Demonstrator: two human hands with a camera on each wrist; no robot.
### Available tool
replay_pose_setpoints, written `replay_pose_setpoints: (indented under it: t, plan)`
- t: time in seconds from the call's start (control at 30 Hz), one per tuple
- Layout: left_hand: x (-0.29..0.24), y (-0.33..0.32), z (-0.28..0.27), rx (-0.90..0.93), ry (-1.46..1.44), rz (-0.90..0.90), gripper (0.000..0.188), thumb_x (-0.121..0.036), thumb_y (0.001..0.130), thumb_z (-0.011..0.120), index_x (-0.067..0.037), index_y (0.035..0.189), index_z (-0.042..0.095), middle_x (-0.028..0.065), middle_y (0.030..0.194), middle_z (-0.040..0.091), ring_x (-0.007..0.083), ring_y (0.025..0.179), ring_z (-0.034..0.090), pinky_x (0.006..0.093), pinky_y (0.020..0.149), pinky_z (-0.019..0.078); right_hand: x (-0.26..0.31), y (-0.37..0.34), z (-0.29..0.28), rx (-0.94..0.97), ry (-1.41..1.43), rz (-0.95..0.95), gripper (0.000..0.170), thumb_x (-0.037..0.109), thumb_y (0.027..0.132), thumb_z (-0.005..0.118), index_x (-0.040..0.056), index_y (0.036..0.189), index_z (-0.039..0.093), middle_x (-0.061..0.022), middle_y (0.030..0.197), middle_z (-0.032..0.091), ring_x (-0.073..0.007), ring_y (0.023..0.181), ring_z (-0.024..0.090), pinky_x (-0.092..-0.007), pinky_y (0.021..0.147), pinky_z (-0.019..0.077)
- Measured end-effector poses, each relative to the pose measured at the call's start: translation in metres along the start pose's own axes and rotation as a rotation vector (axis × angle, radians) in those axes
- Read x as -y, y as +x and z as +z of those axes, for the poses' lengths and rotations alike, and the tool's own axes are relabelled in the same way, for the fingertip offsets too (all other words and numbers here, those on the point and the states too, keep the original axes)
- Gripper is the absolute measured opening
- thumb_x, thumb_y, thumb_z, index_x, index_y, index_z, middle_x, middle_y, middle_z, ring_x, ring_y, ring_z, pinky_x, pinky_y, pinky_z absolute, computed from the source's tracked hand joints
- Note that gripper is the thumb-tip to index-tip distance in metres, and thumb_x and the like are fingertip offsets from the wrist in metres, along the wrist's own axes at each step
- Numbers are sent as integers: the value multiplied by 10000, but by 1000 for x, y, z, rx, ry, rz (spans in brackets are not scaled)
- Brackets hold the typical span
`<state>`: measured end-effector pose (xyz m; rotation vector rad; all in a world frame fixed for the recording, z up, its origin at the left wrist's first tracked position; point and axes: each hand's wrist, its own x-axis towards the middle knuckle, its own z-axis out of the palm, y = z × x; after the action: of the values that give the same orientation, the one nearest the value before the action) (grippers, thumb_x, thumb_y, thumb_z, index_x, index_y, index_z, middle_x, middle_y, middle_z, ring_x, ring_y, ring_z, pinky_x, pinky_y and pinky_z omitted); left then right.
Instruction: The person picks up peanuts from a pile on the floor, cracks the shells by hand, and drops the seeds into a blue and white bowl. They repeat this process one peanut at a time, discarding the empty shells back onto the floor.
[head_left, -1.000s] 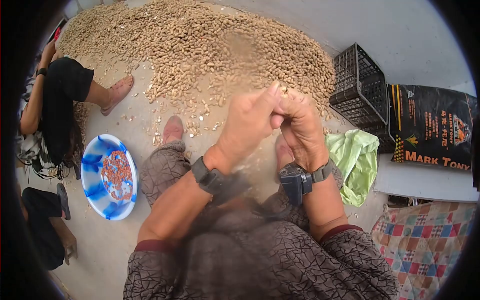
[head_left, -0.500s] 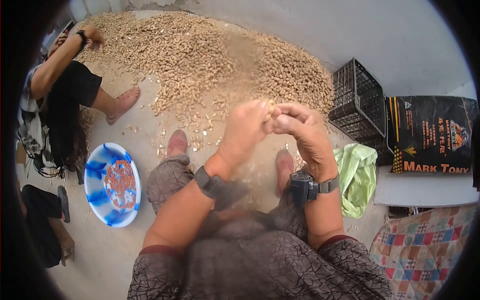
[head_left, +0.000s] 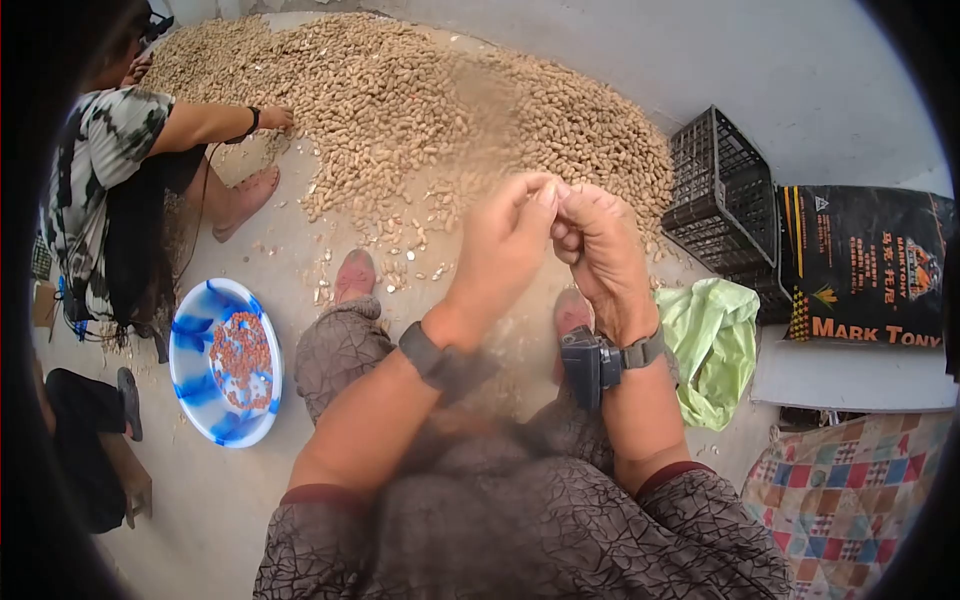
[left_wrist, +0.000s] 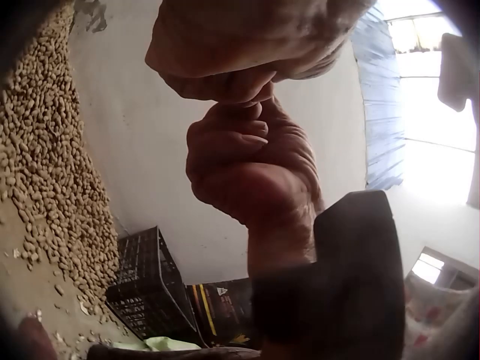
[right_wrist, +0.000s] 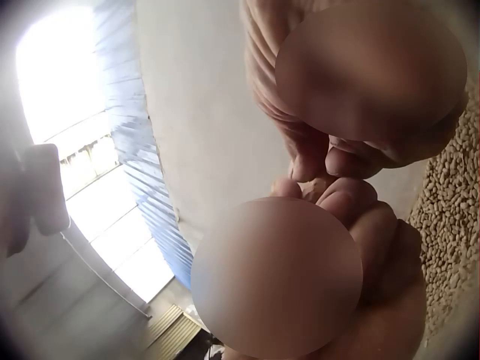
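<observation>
Both hands are raised in front of the peanut pile (head_left: 400,110), with fingertips meeting. The left hand (head_left: 500,250), blurred in the head view, pinches with curled fingers and thumb against the right hand (head_left: 608,250), whose fingers are curled too. A small tan peanut (right_wrist: 318,187) shows between the meeting fingertips in the right wrist view; the fingers cover most of it. Whether its shell is split cannot be told. Down to the left on the floor, a blue and white basin (head_left: 188,352) holds reddish shelled peanuts (head_left: 241,355).
Black crates (head_left: 722,190) stand right of the pile, beside a black printed sack (head_left: 865,260) and a green bag (head_left: 712,345). A patchwork cloth (head_left: 850,490) lies lower right. Another person (head_left: 110,190) sits at left, one hand at the pile. Loose peanuts and shell bits dot the floor.
The hands shifted slightly up from half a second ago, and the peanut visible between them then is now hidden in the head view. The other person's arm has stretched right to the pile.
</observation>
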<state>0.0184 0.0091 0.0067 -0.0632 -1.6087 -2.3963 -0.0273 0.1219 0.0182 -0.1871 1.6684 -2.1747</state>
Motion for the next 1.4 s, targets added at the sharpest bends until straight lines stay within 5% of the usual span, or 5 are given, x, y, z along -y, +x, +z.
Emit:
replay_pose_setpoints:
  t: [0.57, 0.83, 0.97, 1.13, 1.4]
  plan:
    - [14, 10, -2, -146, 117, 102, 230, -94, 929, 380, 20, 921, 580, 28, 796, 559, 70, 703, 501, 221, 574, 428, 2, 8, 20, -74, -94, 11, 221, 188, 847, 622, 46, 684, 582, 21, 567, 523, -21, 443, 418, -159, 388, 315]
    - [14, 19, -5, -122, -353, -204, 213, -92, 892, 378, 36, 884, 549, 35, 724, 526, 82, 577, 502, 217, 486, 417, 3, 3, 23, -183, -131, -35, 145, 115, 834, 492, 23, 742, 557, -62, 620, 594, -59, 440, 463, -187, 372, 304]
    - [22, 20, -8, -77, 114, 102, 295, -217, 982, 327, -2, 1045, 519, -20, 654, 447, 35, 477, 356, 161, 389, 267, 1, 1, 14, -106, 165, 13, 130, 121, 825, 494, 39, 732, 534, -59, 598, 575, -71, 416, 451, -191, 360, 288]
    - [-1, 15, -16, 158, -763, -272, 281, -202, 961, 347, 10, 1072, 493, 15, 684, 451, 86, 479, 417, 214, 440, 380, 1, 6, -1, 143, 555, 161, 64, 100, 804, 490, 57, 761, 508, -16, 604, 481, -70, 477, 421, -200, 405, 316]
    - [3, 15, -5, 14, -606, -267, 325, -280, 976, 368, 0, 1078, 498, -23, 592, 402, 31, 463, 350, 179, 391, 285, 14, -4, 11, 19, -11, -62, 148, 96, 824, 550, -9, 921, 586, -70, 717, 611, -91, 562, 530, -198, 479, 385]
